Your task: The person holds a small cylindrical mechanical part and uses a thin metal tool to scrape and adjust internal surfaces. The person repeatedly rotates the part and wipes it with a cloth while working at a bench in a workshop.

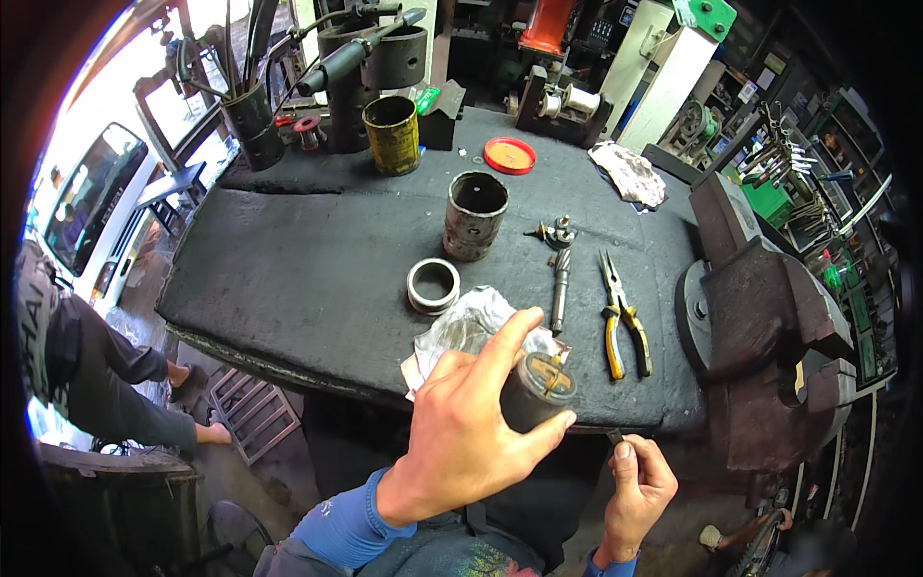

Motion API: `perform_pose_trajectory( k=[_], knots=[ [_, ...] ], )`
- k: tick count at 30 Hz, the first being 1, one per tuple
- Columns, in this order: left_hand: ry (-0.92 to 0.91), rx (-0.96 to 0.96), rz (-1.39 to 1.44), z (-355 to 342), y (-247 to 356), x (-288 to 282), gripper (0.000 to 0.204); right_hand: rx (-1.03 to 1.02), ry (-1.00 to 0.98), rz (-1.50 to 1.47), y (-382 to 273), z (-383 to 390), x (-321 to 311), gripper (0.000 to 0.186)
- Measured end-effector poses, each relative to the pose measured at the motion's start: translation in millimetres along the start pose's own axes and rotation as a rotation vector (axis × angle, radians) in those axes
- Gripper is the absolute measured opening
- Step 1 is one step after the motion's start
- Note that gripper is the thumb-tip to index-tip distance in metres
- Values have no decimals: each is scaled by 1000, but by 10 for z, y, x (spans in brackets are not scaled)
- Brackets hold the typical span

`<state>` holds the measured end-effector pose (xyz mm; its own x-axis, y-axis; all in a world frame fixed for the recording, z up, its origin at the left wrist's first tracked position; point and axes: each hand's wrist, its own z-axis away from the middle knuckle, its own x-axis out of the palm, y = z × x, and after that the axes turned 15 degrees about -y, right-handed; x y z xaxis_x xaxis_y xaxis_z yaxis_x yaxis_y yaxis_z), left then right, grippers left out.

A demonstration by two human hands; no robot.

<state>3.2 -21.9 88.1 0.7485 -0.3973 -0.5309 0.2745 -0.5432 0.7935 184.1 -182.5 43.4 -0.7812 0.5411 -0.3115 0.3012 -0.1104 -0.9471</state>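
My left hand (pixel 461 433) grips a dark cylinder (pixel 527 402) with a brownish, slotted top, over the bench's front edge. To its right, my right hand (pixel 636 490) pinches a small dark piece (pixel 616 438), too small to name. Under the cylinder lies a crumpled white cloth (pixel 460 325). A steel ring (pixel 433 285) stands beside the cloth, with an upright worn metal sleeve (pixel 475 231) behind it. A fluted steel tool (pixel 561 293), a small metal fitting (pixel 560 233) and yellow-handled long-nose pliers (pixel 615 327) lie to the right.
The dark bench (pixel 260 269) holds a yellow can (pixel 389 144), a red lid (pixel 510 154), a rag (pixel 625 173) and, at right, a large vise (pixel 760 317). Tool racks stand behind it. A person's legs (pixel 125 375) and a metal grate (pixel 255 413) are at left.
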Motion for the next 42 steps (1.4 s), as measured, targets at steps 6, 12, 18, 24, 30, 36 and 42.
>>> perform_pose_trajectory(
  k=[6,12,18,24,30,36,42],
  knots=[
    [-9,8,-14,-52,-114,111,93,19,-29,-9,21,32,35,13],
    [-166,-70,551,-93,-311,96,78,18,-62,11,25,35,74,14],
    [25,-52,268,-81,-347,213,69,5,-100,-143,76,-1,188,25],
    [155,-45,122,-7,-510,475,69,-28,-351,-84,-284,-437,209,52],
    [57,-18,203,162,-631,404,93,-211,-778,222,-566,-1033,370,75],
    [-61,4,366,172,-717,312,95,-181,-843,204,-533,-1218,376,67],
    [-11,78,350,158,-770,299,95,-176,-841,275,-521,-1252,378,69]
  ],
)
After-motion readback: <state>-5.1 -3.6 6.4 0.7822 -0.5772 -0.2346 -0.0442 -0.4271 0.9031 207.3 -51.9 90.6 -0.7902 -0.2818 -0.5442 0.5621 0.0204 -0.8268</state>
